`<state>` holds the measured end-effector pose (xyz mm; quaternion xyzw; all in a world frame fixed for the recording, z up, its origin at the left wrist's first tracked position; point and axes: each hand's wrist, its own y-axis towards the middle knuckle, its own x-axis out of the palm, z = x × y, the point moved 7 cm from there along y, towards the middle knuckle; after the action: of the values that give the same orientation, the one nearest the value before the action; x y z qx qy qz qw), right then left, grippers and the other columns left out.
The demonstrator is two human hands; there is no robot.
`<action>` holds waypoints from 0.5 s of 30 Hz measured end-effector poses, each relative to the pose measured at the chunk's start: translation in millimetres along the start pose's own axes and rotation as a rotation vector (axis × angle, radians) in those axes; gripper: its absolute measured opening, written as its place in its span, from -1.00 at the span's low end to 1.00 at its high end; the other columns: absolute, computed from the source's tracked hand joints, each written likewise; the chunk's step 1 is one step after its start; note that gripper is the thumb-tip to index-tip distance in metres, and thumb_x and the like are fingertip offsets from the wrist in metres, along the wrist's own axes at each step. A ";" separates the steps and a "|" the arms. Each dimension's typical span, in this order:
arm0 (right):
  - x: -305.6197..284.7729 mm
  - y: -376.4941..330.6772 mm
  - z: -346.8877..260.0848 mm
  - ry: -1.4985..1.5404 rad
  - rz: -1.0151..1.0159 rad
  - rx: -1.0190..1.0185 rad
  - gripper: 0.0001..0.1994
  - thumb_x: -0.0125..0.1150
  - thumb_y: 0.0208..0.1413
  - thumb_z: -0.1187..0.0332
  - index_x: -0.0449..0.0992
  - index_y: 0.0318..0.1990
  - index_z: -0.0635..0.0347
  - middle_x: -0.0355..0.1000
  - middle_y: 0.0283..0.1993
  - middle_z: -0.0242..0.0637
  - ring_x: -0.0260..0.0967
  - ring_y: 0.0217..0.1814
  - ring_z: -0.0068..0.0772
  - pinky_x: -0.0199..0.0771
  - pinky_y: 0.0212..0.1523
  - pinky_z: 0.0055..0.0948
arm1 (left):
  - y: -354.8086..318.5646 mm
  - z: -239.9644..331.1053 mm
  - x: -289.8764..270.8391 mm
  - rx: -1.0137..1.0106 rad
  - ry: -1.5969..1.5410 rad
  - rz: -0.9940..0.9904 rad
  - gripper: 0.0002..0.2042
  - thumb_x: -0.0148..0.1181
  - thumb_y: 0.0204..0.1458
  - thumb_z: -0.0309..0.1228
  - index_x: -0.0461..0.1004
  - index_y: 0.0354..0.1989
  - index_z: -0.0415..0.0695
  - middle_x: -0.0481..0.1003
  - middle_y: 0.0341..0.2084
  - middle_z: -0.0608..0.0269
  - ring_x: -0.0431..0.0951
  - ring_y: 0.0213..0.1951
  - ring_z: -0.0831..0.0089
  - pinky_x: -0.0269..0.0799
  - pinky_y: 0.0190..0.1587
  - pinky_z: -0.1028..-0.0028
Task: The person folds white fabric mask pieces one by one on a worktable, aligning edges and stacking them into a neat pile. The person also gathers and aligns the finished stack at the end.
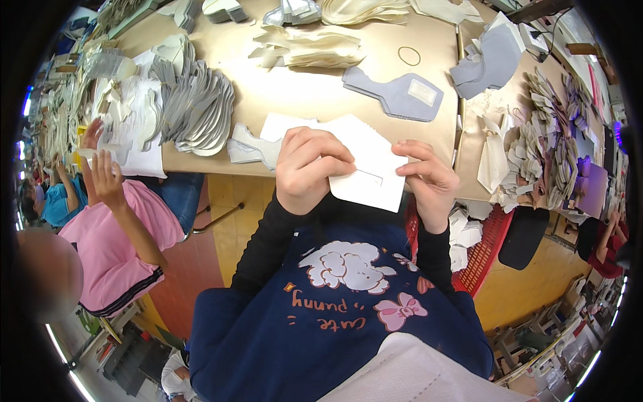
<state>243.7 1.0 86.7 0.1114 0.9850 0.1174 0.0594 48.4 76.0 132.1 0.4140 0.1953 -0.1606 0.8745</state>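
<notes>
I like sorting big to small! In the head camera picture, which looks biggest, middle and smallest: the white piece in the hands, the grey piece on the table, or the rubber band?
1. White piece, though it is nearer the camera.
2. Grey piece.
3. Rubber band.

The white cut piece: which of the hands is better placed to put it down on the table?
Probably the right hand. It pinches the white cut piece at its free edge, while the left hand covers its middle. The table lies just ahead.

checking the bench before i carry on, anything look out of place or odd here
Nothing stands out. Both the left hand and right hand hold a white cut sheet piece with a small rectangular window; grey and cream cut pieces lie stacked on the tan table.
</notes>
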 end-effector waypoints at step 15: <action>-17.5 22.4 32.2 -0.365 0.128 0.220 -0.63 0.28 0.19 0.51 0.54 0.16 0.26 0.64 -0.13 -0.17 0.57 -0.08 -0.34 0.52 0.00 -0.36 | -55.4 -108.8 -58.7 -0.445 0.471 -0.442 -0.35 0.42 -0.05 -0.49 0.42 0.31 -0.12 0.52 -0.04 0.10 0.50 -0.01 0.14 0.41 0.10 0.29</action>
<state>269.8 25.1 62.7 0.1988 0.9558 -0.0092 0.2164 -50.0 135.1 60.2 0.1879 0.5052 -0.1996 0.8183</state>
